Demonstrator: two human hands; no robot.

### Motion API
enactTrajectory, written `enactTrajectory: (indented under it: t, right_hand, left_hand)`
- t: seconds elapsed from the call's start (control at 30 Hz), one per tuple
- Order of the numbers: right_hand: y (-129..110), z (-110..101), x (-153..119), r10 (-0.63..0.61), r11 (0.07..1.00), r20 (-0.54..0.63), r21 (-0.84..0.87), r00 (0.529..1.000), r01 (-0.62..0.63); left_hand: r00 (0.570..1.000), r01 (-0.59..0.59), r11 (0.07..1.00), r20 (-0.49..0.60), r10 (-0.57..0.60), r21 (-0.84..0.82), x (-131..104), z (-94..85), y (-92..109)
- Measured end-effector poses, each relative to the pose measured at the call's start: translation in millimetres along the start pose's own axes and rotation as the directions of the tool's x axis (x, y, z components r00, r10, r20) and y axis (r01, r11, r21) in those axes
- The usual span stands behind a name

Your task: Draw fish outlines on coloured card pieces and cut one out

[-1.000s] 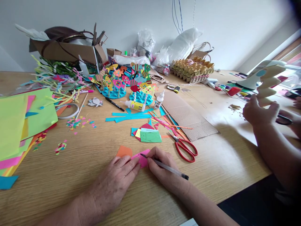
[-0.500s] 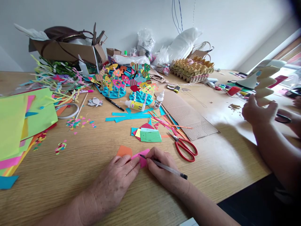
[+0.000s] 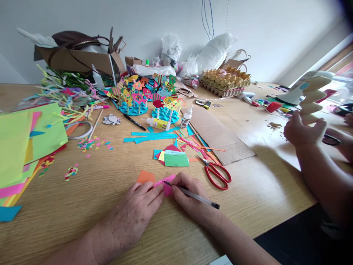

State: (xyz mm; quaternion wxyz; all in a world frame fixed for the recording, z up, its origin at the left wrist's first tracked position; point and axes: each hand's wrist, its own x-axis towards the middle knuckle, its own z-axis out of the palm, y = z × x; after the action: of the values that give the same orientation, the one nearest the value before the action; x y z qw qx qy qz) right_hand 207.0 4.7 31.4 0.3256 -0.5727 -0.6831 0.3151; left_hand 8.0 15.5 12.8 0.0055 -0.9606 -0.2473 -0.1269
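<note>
My right hand [image 3: 190, 191] is closed round a pen [image 3: 200, 198], whose tip rests on a small piece of pink paper [image 3: 168, 188]. Flat on the table, my left hand [image 3: 143, 200] presses the pink paper's left side with its fingers stretched out. An orange piece of paper [image 3: 146, 177] lies partly under the left fingertips. Just beyond the hands is a small stack of cut paper, with a green piece [image 3: 176, 159] on top bearing a drawn outline. Red-handled scissors [image 3: 217, 175] lie to the right of my right hand.
Coloured sheets [image 3: 16, 147] lie at the left. Paper fish models [image 3: 165, 106], a glue bottle [image 3: 186, 117] and blue strips [image 3: 151, 137] are ahead. Cardboard [image 3: 220, 136] lies behind the scissors. At the right, another person's hand [image 3: 303, 129] holds an egg-carton piece [image 3: 313, 97].
</note>
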Motion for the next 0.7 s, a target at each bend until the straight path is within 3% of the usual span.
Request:
enactTrajectory:
  t: [0.7]
  right_hand:
    - [1.2, 0.7, 0.5, 0.009, 1.0, -0.033, -0.002, 0.999, -0.009]
  left_hand:
    - [1.0, -0.011, 1.0, 0.0, 0.011, -0.012, 1.0, -0.5, -0.2]
